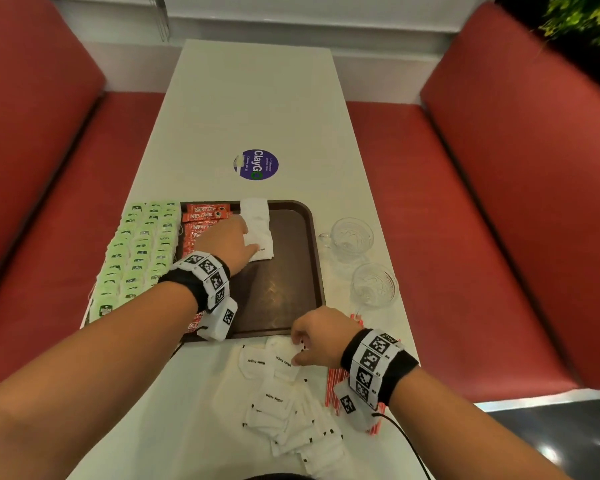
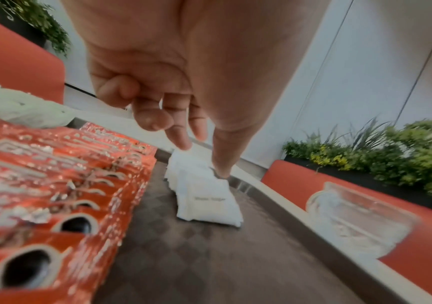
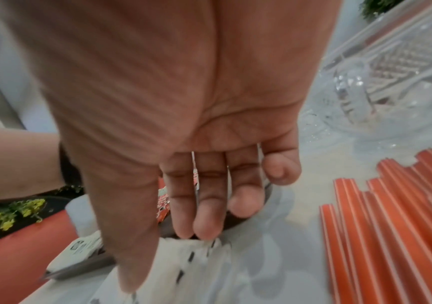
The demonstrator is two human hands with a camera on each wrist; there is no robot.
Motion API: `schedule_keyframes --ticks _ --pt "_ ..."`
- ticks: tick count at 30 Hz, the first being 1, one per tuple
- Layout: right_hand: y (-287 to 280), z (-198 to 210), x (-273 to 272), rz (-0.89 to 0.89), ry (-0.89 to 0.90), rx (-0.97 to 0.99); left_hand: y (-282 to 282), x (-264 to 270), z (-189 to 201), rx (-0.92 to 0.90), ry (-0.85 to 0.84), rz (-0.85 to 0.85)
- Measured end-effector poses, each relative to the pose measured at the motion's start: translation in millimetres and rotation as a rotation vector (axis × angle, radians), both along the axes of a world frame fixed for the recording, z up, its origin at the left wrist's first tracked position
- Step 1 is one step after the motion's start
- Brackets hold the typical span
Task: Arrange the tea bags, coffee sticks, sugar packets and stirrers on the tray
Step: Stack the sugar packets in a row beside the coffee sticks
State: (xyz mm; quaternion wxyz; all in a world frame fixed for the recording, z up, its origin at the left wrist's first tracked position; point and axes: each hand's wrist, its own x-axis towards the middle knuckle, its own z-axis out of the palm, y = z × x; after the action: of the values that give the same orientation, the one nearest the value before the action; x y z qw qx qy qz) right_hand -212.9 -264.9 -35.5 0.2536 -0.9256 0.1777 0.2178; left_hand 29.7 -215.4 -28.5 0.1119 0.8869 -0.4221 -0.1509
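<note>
On the brown tray [image 1: 291,271], green tea bags [image 1: 136,251] fill the left side, red coffee sticks [image 1: 205,216] lie beside them, and a row of white sugar packets [image 1: 257,216] comes after that. My left hand [image 1: 252,237] rests on this row, its straight thumb and fingers [image 2: 183,144] touching the packets [image 2: 207,201]. More sugar packets [image 1: 278,403] lie loose on the table in front of the tray. My right hand [image 1: 296,348] pinches a few of them at the far end of the heap [image 3: 183,257]. Red stirrers [image 3: 391,236] lie right of that hand.
Two glass cups [image 1: 350,237] [image 1: 373,285] stand on the white table just right of the tray. A round purple sticker [image 1: 256,164] sits behind the tray. Red benches [image 1: 465,237] flank the table. The tray's right half is bare.
</note>
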Motion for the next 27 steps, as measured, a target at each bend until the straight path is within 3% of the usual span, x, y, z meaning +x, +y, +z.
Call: schedule_keyframes --ticks 4,10,22,27 --pt "13 -2 0 0.045 0.007 -0.101 40 -45 15 -0.046 0.07 -0.169" --pt "25 -4 1 0.043 -0.002 -0.14 105 -94 -4 0.108 0.099 -0.413" --pt "30 -5 -8 -0.012 -0.053 -0.033 120 -115 -22 0.185 0.076 -0.433" --pt "25 2 -14 -0.122 -0.149 0.042 122 -108 -13 0.085 0.043 -0.362"
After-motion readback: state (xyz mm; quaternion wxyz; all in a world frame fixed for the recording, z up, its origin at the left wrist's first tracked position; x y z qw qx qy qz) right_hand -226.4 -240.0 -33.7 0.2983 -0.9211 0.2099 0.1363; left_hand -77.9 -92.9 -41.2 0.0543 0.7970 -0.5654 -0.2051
